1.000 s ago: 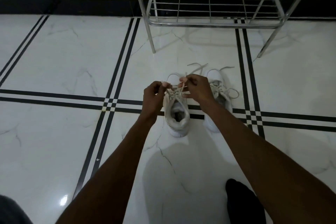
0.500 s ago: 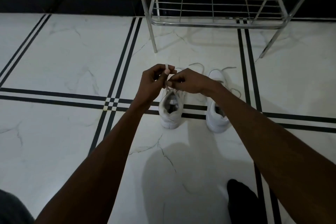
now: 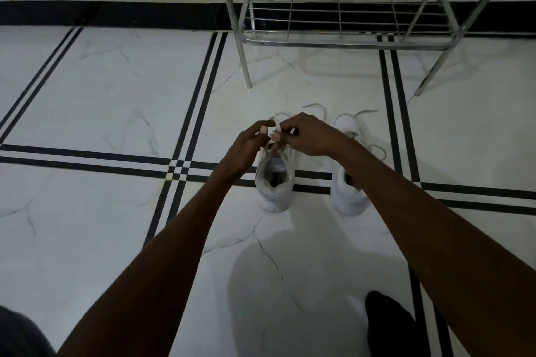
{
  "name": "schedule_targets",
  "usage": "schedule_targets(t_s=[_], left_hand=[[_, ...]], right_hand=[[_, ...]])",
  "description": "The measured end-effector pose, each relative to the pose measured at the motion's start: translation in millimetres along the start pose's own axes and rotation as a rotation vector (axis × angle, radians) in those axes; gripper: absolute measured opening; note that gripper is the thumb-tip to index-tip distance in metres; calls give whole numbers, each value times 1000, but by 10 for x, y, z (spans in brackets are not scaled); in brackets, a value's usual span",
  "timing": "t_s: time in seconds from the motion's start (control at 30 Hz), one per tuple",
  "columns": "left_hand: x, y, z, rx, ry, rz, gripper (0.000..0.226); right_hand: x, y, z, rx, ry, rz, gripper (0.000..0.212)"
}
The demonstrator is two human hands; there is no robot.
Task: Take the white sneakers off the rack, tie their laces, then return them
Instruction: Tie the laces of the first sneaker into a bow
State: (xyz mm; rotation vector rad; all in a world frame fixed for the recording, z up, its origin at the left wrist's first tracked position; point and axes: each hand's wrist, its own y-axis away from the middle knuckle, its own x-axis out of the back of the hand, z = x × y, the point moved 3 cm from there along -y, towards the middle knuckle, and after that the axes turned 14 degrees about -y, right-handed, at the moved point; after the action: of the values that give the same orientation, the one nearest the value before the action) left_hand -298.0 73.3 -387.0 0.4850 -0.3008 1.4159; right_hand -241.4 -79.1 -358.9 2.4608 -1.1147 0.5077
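Observation:
Two white sneakers stand side by side on the floor, heels toward me. Above the left sneaker my left hand and my right hand meet, each pinching a strand of its white lace. The lace is lifted into a loop between my fingertips. The right sneaker is partly hidden by my right forearm; its lace ends lie loose on the tiles. The metal shoe rack stands beyond the shoes, its lower shelf bare.
White marble floor with black inlay lines runs all around. A black skirting edges the wall behind the rack. A dark foot shows at the bottom right, and dark cloth at the bottom left corner.
Both hands rose from the left sneaker's tongue and drew the lace upward, then stayed together above it, working the strands. The view shifted slightly.

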Motion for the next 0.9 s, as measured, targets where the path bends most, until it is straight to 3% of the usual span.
schedule_targets(t_s=[0.17,0.27,0.37,0.67,0.9], left_hand=[[-27,43,-55,58,9,-1,34],[-29,80,-92,69,22,-12,35],[-25,105,-157,95,53,-34,27],[9,79,-274,211,204,-77,19],[103,119,-221,174,254,-182,23]], right_hand=[[72,36,16,-25,127,1,17],[18,16,35,20,165,130,7],[-66,52,71,101,176,277,12],[-213,219,98,123,-294,495,9],[-247,231,106,112,-357,487,8]])
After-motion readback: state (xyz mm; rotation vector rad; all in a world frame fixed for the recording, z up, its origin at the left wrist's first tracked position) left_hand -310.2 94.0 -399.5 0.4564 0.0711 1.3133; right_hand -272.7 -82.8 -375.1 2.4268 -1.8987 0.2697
